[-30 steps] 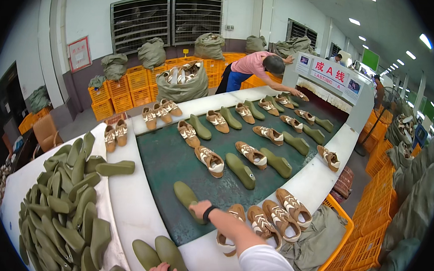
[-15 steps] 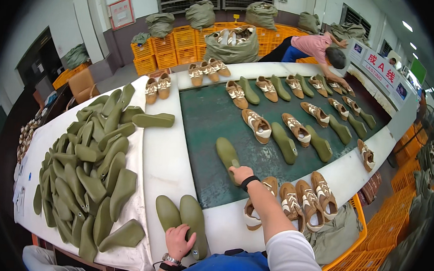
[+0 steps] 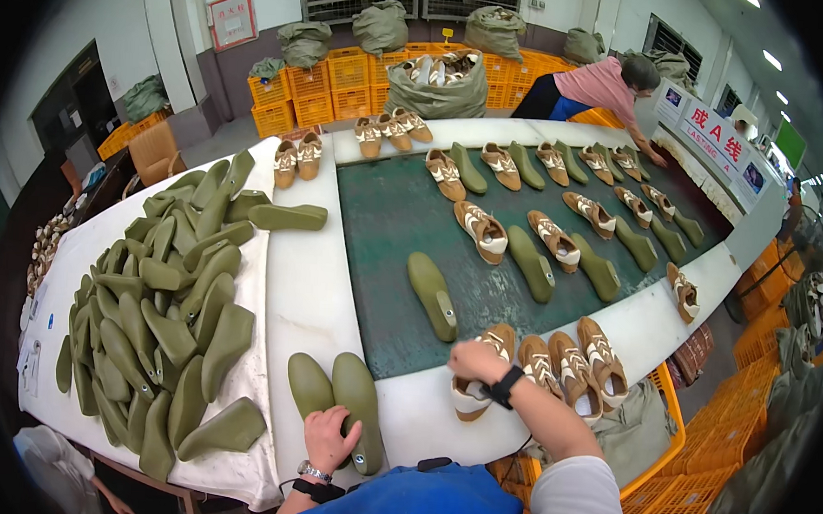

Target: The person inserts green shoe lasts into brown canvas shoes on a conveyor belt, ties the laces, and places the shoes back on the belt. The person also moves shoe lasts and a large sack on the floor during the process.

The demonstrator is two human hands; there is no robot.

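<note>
Left hand (image 3: 328, 437), 7 o'clock, spread on stiff-looking lasts (image 3: 358, 392); right hand (image 3: 480, 361), 5 o'clock, grip unclear, at soft-looking sneaker (image 3: 471, 400), best held heel-end.

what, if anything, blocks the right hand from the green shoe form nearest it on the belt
Nothing visible does: only green belt shows between the right hand and that shoe form. The brown shoe behind the hand in view lies right of the form, not between them.
</note>
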